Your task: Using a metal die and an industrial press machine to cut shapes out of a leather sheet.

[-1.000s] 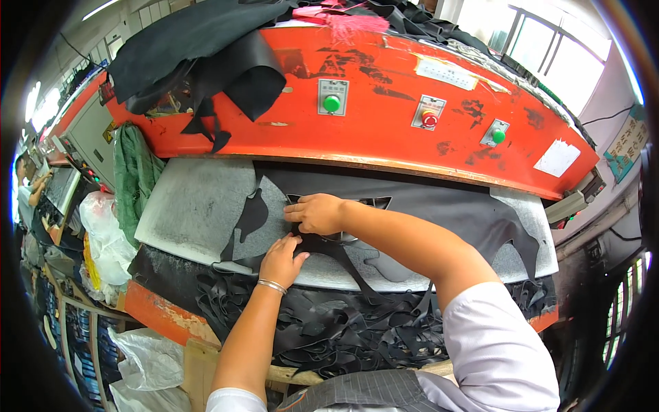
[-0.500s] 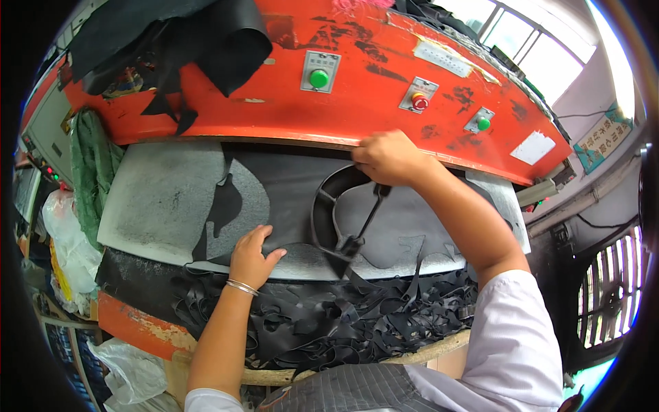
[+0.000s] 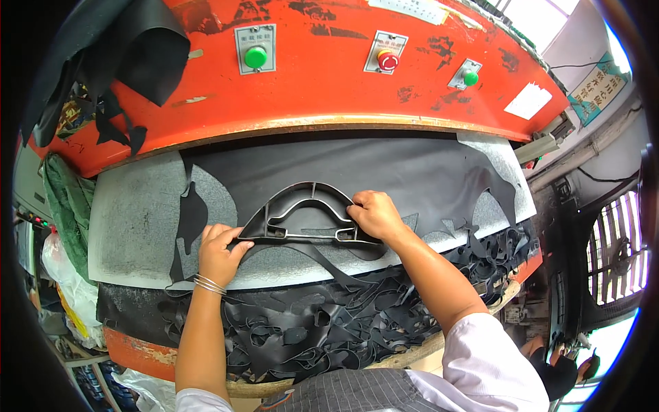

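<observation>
A curved metal cutting die [image 3: 279,203] lies on a sheet of black leather [image 3: 405,161], arched side away from me. My left hand [image 3: 221,255] grips its left end, thumb along the near edge. My right hand [image 3: 375,215] has its fingers wrapped round the die's right side. Underneath the leather is a pale grey cutting board [image 3: 130,223], bare on its left part. A narrow black leather remnant [image 3: 193,218] sits to the left of the die.
The red press beam [image 3: 322,89] spans the far side, with green buttons [image 3: 256,57] and a red stop button [image 3: 388,62]. Leather scraps [image 3: 309,326] heap up along the board's near edge. More black leather [image 3: 154,65] hangs over the beam at far left.
The die has come down from a tilted, raised position to lie on the leather, nearer me. My left hand has moved from the sheet onto the die. The view has shifted.
</observation>
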`<control>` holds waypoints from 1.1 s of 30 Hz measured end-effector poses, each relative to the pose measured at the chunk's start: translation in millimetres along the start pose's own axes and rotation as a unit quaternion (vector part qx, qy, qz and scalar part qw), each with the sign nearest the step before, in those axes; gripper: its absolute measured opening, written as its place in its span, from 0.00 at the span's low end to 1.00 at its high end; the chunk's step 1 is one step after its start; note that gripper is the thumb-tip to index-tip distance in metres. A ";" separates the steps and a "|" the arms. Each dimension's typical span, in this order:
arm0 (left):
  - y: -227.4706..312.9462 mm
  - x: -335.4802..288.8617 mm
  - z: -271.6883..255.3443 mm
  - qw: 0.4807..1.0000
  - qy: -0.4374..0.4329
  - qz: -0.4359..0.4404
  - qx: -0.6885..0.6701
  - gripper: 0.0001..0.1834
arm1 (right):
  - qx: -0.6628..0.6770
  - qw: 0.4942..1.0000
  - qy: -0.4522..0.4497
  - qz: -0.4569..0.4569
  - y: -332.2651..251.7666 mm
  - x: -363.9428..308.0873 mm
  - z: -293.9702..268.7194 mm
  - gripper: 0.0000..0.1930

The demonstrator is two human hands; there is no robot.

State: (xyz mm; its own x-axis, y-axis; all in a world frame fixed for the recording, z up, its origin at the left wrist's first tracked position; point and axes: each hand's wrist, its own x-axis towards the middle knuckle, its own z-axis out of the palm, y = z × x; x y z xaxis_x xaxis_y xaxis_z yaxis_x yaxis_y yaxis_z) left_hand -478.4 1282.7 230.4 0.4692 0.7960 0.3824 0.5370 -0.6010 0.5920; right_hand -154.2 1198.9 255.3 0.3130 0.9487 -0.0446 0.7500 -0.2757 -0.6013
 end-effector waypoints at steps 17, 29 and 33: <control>7.2 4.2 6.9 0.998 -0.009 0.044 0.045 0.21 | -0.019 0.999 -0.013 -0.045 9.5 5.6 0.2 0.12; 6.8 -6.6 2.8 0.997 -0.005 0.053 0.053 0.23 | -0.208 0.954 -0.054 -0.211 -58.0 28.7 -9.1 0.14; 3.4 -17.0 0.0 0.999 -0.005 0.051 0.012 0.22 | -0.266 0.939 -0.099 -0.194 -46.6 44.4 10.0 0.10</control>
State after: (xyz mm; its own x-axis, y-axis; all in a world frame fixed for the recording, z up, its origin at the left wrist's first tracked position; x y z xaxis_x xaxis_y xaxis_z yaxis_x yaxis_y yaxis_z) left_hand -484.6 1267.1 226.0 0.5290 0.7303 0.4321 0.5035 -0.6800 0.5330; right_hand -181.0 1255.3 273.4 -0.1201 0.9892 -0.0841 0.9865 0.1094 -0.1220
